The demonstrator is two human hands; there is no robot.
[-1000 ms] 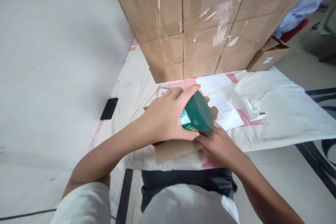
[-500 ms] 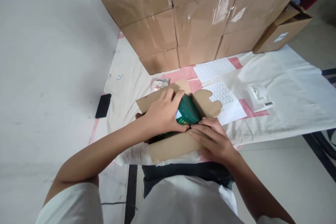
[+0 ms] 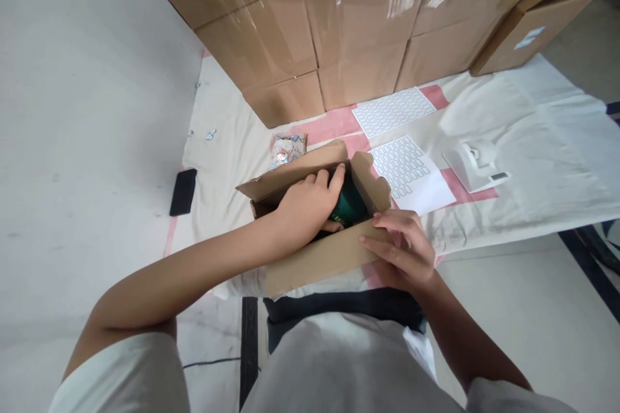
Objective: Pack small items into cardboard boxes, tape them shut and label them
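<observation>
An open cardboard box [image 3: 314, 266] sits at the front edge of the cloth-covered table, its flaps folded outward. Inside it, toward the right end, is a dark green package [image 3: 352, 203] with small printed markings; its exact kind does not show. My left hand [image 3: 310, 206] reaches into the box and is closed around the green package, thumb on the near side and fingers on the far side. At the box's right near corner, my right hand [image 3: 404, 248] holds the near flap, fingertips on its upper face. The box's left interior is partly hidden by my left arm.
Large stacked cartons [image 3: 358, 32] under clear film stand behind. Sticker sheets [image 3: 402, 168], a white tape dispenser [image 3: 477, 164] and a small clear packet [image 3: 287, 150] lie on the table. An open carton [image 3: 533, 32] is at back right; a black phone [image 3: 183, 192] lies left.
The green package has gone down from above the box's rim into the box with my left hand. My right hand has shifted slightly right and outward along the flap.
</observation>
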